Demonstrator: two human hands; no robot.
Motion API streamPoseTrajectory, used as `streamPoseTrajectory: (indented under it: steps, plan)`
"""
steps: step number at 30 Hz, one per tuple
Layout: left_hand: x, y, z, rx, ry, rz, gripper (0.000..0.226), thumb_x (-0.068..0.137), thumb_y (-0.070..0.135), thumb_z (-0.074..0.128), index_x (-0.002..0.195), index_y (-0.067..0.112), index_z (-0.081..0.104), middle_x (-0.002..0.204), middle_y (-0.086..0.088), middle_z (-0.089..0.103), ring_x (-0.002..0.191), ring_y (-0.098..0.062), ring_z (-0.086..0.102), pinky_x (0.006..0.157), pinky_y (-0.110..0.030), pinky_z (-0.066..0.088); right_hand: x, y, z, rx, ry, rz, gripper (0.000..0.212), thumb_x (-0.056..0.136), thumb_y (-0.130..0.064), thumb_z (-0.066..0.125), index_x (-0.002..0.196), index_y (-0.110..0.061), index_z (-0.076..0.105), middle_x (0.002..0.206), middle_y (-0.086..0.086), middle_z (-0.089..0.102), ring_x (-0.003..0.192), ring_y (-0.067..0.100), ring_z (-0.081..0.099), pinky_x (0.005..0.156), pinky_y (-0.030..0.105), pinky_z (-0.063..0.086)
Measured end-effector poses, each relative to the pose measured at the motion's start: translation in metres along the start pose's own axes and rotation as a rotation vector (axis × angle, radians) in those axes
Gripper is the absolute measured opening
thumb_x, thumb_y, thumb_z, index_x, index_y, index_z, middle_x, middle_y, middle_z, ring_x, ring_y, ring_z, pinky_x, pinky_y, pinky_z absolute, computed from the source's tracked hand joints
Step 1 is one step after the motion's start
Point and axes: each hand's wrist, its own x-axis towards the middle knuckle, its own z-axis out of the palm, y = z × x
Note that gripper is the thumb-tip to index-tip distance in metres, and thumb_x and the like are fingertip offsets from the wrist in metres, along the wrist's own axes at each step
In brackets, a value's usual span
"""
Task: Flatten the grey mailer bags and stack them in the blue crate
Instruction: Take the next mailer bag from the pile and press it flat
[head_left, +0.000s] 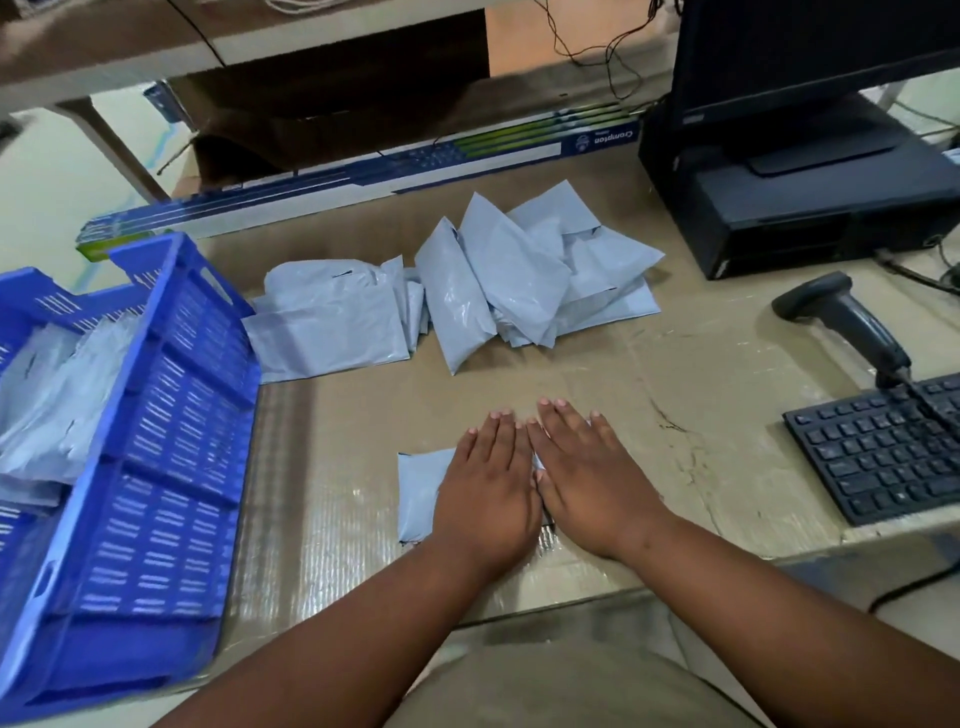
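Observation:
A grey mailer bag (418, 493) lies flat on the cardboard-covered table near its front edge. My left hand (488, 483) and my right hand (587, 467) press on it side by side, fingers straight, covering most of it. A loose pile of grey mailer bags (509, 280) sits further back at the table's middle, with a flatter one (332, 322) at its left. The blue crate (156, 426) stands at the left, holding several grey bags (47, 395).
A black keyboard (883, 447) and a barcode scanner (841, 317) lie at the right. Behind them stand a computer case (800, 208) and a monitor (810, 57). A long printed box (363, 176) runs along the back.

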Motion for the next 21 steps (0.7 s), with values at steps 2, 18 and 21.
streamPoseTrajectory:
  steps: [2,18,21]
  plan:
    - [0.001,-0.002,0.000,-0.001,-0.018,0.007,0.066,0.105,0.038,0.031,0.163,0.006,0.036,0.170,-0.018,0.032,0.159,-0.033,0.027,0.128,-0.052,0.026,0.000,0.000,0.000,0.004,-0.003,0.007,0.063,0.107,-0.043,0.026,0.165,-0.018,0.032,0.175,0.008,0.020,0.162,0.026,0.015,0.130,0.052,0.016]
    - [-0.048,-0.067,-0.023,0.023,-0.039,-0.156,0.078,0.106,0.064,0.023,0.170,0.021,0.011,0.178,-0.006,0.003,0.164,-0.027,0.002,0.130,-0.057,0.010,0.015,-0.026,-0.017,-0.076,0.002,-0.124,0.072,0.106,-0.056,0.025,0.168,-0.020,0.020,0.178,0.009,0.002,0.164,0.026,0.000,0.130,0.057,0.005]
    - [-0.056,-0.076,-0.019,-0.024,-0.036,-0.127,0.078,0.107,0.061,0.022,0.170,0.017,0.012,0.178,-0.005,0.004,0.164,-0.022,0.001,0.132,-0.051,0.010,0.023,-0.040,-0.006,-0.084,-0.033,-0.194,0.069,0.107,-0.054,0.022,0.167,-0.020,0.025,0.177,0.006,0.009,0.164,0.024,0.005,0.129,0.057,0.005]
